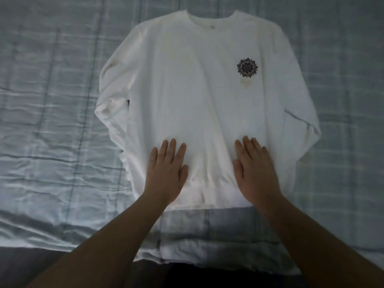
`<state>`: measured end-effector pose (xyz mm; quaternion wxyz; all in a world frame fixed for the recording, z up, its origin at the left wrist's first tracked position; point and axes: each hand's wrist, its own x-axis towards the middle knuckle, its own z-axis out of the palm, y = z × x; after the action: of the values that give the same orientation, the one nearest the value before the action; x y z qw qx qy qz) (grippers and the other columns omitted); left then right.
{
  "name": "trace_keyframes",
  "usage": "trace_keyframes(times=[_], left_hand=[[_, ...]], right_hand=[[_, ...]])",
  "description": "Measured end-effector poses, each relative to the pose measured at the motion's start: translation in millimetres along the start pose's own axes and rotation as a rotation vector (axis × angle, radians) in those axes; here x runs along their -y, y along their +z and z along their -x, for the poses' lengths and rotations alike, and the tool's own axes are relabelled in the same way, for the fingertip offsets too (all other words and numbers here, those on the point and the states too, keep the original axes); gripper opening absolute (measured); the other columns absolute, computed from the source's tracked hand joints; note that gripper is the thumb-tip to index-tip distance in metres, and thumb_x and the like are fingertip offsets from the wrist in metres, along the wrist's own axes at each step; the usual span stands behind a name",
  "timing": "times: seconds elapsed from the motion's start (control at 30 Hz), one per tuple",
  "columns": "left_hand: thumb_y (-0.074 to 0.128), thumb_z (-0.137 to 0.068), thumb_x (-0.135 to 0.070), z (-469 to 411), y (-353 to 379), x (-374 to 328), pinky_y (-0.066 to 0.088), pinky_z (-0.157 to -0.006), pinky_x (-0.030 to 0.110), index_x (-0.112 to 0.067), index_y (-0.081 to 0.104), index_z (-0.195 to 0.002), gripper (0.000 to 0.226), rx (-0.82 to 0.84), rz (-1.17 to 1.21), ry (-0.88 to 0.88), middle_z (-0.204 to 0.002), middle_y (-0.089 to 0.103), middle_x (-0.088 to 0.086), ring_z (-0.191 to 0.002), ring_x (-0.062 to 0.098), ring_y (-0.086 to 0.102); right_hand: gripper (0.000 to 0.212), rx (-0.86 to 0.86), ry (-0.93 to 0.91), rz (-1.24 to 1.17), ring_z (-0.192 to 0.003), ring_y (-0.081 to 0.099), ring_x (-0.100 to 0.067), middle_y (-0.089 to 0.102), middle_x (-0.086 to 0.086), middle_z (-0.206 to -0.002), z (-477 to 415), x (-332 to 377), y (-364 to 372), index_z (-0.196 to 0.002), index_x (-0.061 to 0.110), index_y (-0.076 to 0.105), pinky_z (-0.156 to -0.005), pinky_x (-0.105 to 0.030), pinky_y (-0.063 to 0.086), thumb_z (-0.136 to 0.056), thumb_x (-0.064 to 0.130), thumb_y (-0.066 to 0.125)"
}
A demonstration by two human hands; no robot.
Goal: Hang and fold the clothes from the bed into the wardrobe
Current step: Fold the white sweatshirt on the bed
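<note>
— Where is the white shirt (193,96)?
— I see it flat on the bed (52,121), front up. The left hand (166,169) and right hand (254,169) press near its hem, fingers (172,148) straight, slightly apart, holding nothing.
— The cuffs?
— Too blurred to tell.

L hand (166,169) flat, R hand (254,169) flat, palms down

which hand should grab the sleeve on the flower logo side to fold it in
Right, probably. The right hand rests flat on the white shirt on the flower logo side, nearer that sleeve; the left hand lies flat on the other half and would have to cross over.
</note>
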<state>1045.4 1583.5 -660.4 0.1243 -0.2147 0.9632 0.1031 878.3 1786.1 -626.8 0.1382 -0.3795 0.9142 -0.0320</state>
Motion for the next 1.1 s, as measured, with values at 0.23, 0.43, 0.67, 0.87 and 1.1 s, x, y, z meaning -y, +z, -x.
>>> trace_keyframes(times=[0.23, 0.43, 0.67, 0.87, 1.1], left_hand=[[0.031, -0.103, -0.044, 65, -4, 2, 0.015, -0.121, 0.057, -0.012, 0.027, -0.157, 0.062, 0.058, -0.04, 0.169, -0.162, 0.027, 0.015, -0.152, 0.035, 0.017], [0.025, -0.097, -0.067, 64, 3, 28, 0.0, -0.125, 0.048, -0.029, -0.008, -0.159, 0.079, 0.188, -0.05, 0.251, -0.168, 0.0, 0.006, -0.154, 0.027, -0.009], [0.057, -0.093, -0.038, 59, -4, 43, 0.002, -0.124, 0.044, -0.025, -0.004, -0.159, 0.091, 0.191, -0.09, 0.377, -0.167, 0.004, 0.007, -0.154, 0.031, 0.004], [0.039, -0.077, 0.017, 64, -19, 36, -0.006, -0.123, 0.04, -0.027, 0.001, -0.16, 0.101, 0.155, -0.026, 0.319, -0.167, 0.002, 0.008, -0.154, 0.028, -0.001], [0.056, -0.065, 0.017, 98, -61, 46, 0.022, -0.119, 0.058, -0.026, 0.034, -0.155, 0.102, 0.002, -0.144, 0.32, -0.159, 0.035, 0.007, -0.147, 0.033, 0.031]], right_hand=[[0.047, -0.129, -0.23, -0.096, -0.146, 0.031, -0.029, 0.041, -0.009, -0.154, 76, -7, 5, -0.143, 0.013, 0.047, -0.121, -0.053, 0.018, -0.098, 0.028, 0.04], [0.083, 0.138, -0.149, 0.125, -0.15, 0.024, -0.028, 0.026, -0.008, -0.163, 71, -19, 15, -0.155, 0.014, 0.029, -0.118, -0.057, 0.019, -0.081, 0.042, 0.056], [0.106, 0.233, -0.203, 0.214, -0.149, 0.024, -0.028, 0.02, -0.008, -0.164, 56, -23, 12, -0.157, 0.016, 0.023, -0.118, -0.055, 0.022, -0.06, 0.023, 0.065], [0.082, 0.126, -0.146, 0.125, -0.149, 0.026, -0.028, 0.022, -0.007, -0.164, 60, -28, 5, -0.157, 0.019, 0.025, -0.118, -0.045, 0.027, -0.079, 0.002, 0.043], [0.08, 0.008, -0.075, 0.122, -0.142, 0.04, -0.029, 0.042, -0.009, -0.154, 99, -32, -20, -0.149, 0.014, 0.043, -0.119, -0.05, 0.027, -0.074, -0.012, 0.053]])
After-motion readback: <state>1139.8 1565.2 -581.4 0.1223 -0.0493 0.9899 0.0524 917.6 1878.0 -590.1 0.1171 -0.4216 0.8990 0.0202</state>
